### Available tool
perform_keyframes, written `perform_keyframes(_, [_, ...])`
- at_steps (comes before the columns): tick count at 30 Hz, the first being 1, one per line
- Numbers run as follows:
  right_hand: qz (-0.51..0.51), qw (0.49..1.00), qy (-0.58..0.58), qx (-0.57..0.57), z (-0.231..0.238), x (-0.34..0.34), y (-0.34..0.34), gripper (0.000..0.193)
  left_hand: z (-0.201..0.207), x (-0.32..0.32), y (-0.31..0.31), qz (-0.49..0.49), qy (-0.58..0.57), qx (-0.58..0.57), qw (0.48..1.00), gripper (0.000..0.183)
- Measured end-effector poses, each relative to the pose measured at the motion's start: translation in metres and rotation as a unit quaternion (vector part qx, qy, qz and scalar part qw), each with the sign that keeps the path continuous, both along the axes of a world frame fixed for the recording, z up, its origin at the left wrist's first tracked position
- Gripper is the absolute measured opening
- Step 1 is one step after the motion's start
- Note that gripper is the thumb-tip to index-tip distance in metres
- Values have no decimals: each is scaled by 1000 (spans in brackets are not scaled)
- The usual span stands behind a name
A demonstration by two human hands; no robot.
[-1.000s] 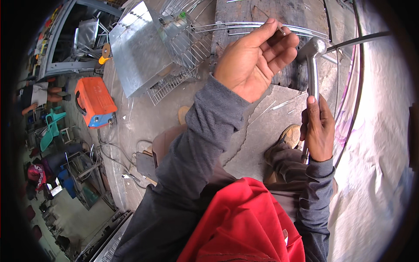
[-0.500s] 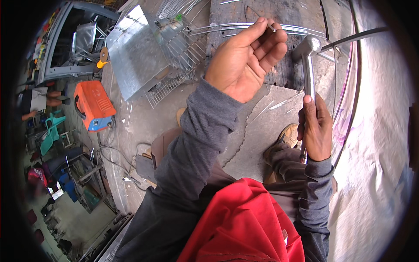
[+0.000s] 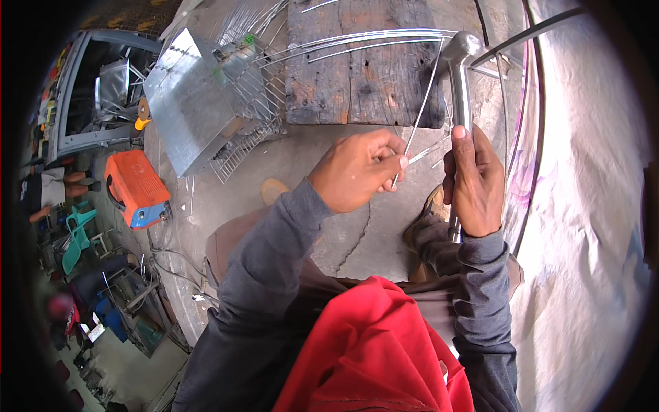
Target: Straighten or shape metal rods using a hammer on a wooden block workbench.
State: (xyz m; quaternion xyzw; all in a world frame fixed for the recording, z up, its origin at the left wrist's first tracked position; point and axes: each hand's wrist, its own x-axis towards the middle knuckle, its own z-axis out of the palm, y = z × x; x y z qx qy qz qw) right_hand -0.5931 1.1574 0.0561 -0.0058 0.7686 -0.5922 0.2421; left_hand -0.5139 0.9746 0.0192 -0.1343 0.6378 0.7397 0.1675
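On the left I see an orange machine [image 3: 139,185], then a sheet-metal box [image 3: 189,103]. My left grip [image 3: 360,168], near the wooden board [image 3: 364,86], pinches a thin metal rod [image 3: 422,103] slanting far and right. My right grip [image 3: 477,182] is clenched around a silver hammer [image 3: 459,89], head at the far end.

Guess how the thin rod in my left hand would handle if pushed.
The thin rod is probably light, since your left hand holds it between thumb and fingers. It looks fairly stiff, running straight beyond the grip, but, being so slender, may bend under a push.
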Motion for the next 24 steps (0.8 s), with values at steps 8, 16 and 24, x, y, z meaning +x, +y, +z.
perform_keyframes(8, [-28,996,79,-15,15,5,4,46,-17,-3,-8,42,-59,-190,979,25])
perform_keyframes(16, [-23,994,66,-85,5,11,4,48,-16,-7,-20,47,-41,-340,938,29])
perform_keyframes(24, [-13,981,171,-88,0,12,1,45,-3,-8,-20,53,-46,-422,904,29])
